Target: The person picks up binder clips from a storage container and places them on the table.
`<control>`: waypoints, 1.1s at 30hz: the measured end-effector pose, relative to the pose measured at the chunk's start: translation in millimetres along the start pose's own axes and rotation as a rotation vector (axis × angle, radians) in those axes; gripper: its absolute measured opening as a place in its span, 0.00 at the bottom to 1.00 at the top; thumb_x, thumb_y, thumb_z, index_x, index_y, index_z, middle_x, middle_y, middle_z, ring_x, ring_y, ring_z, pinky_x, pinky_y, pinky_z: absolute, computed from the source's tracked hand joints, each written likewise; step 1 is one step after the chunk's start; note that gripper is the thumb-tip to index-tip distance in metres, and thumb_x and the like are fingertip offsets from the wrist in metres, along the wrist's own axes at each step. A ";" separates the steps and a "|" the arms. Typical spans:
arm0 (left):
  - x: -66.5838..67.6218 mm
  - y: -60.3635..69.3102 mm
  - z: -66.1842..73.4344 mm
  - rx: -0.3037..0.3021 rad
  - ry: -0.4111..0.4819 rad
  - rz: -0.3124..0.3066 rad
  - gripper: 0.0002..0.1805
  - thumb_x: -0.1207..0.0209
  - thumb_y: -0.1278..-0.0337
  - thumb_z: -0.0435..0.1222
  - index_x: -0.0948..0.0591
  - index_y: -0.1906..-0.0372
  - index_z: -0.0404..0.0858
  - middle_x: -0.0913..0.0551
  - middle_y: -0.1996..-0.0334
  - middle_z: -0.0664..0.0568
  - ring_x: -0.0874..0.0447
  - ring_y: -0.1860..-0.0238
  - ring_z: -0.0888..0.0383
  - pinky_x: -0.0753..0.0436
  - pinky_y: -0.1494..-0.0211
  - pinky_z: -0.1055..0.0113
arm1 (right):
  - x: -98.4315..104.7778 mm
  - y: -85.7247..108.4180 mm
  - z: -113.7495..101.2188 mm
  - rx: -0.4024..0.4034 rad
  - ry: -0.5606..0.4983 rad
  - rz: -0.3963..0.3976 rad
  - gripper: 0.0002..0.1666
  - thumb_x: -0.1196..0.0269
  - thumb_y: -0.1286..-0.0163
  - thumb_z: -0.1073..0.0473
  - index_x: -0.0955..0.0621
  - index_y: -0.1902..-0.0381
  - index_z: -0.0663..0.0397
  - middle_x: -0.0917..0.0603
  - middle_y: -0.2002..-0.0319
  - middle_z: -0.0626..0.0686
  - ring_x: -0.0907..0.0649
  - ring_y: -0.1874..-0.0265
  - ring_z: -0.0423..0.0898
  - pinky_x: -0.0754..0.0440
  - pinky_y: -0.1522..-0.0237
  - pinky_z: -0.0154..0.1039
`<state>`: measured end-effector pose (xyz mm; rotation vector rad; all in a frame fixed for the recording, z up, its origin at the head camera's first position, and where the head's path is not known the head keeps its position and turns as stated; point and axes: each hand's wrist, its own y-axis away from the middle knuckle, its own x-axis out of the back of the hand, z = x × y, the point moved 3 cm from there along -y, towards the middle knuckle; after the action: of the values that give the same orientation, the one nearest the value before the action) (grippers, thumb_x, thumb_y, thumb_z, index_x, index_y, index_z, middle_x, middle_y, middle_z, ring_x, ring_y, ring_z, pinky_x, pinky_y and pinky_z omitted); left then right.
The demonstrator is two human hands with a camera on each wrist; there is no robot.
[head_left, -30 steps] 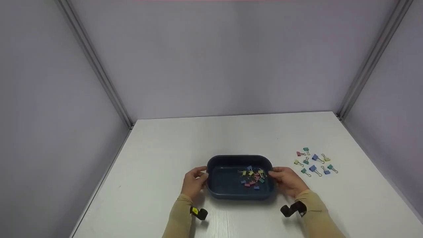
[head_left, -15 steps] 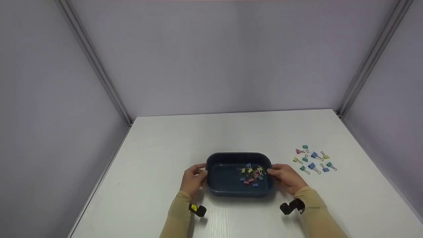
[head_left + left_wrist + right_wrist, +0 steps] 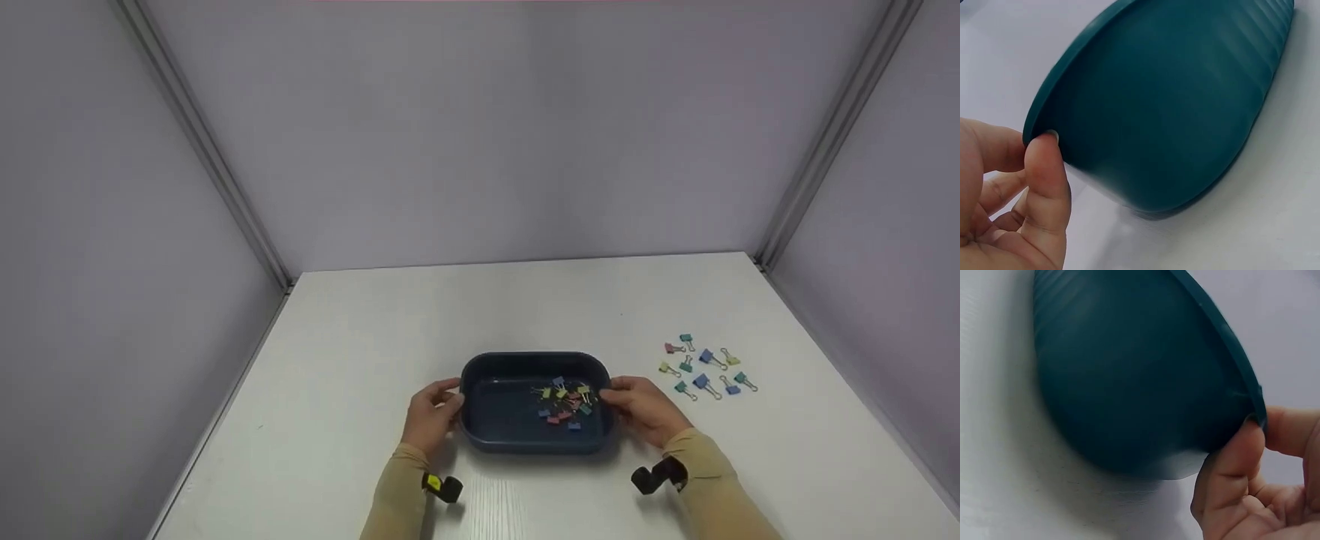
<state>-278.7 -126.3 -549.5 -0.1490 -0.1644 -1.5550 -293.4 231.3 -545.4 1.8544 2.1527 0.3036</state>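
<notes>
A dark blue-green rectangular tray (image 3: 495,416) with rounded corners is between the two hands in the head view. My left hand (image 3: 429,418) pinches its left rim, thumb on one face and fingers on the other. At the right rim my right hand (image 3: 649,411) pinches in the same way. Inside the tray, mostly in its right half, lie several small binder clips (image 3: 574,427) in blue, yellow, red and green. Both wrist views show the tray's ribbed outer wall (image 3: 1157,112) close to the tabletop; whether its base touches cannot be told.
More binder clips (image 3: 703,382) lie spread on the white table (image 3: 360,337), to the right of the tray. Grey panels (image 3: 480,135) enclose the table at the back and both sides. A small black device (image 3: 660,475) sits on each sleeve.
The head view has shifted slightly. The tray, both hands and the clips keep their places relative to one another, and both grips are unchanged.
</notes>
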 end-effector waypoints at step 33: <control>41.0 -6.8 68.2 -0.314 -0.522 0.039 0.11 0.37 0.42 0.34 0.18 0.55 0.37 0.21 0.73 0.55 0.24 0.72 0.61 0.23 0.70 0.68 | 1.8 -1.5 0.0 0.021 0.032 -0.071 0.21 0.38 0.33 0.63 0.30 0.48 0.70 0.23 0.57 0.58 0.24 0.59 0.51 0.25 0.61 0.41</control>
<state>-285.9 -153.0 -474.5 -0.8028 -0.3227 -1.4679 -295.1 232.8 -546.0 1.7914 2.2458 0.2983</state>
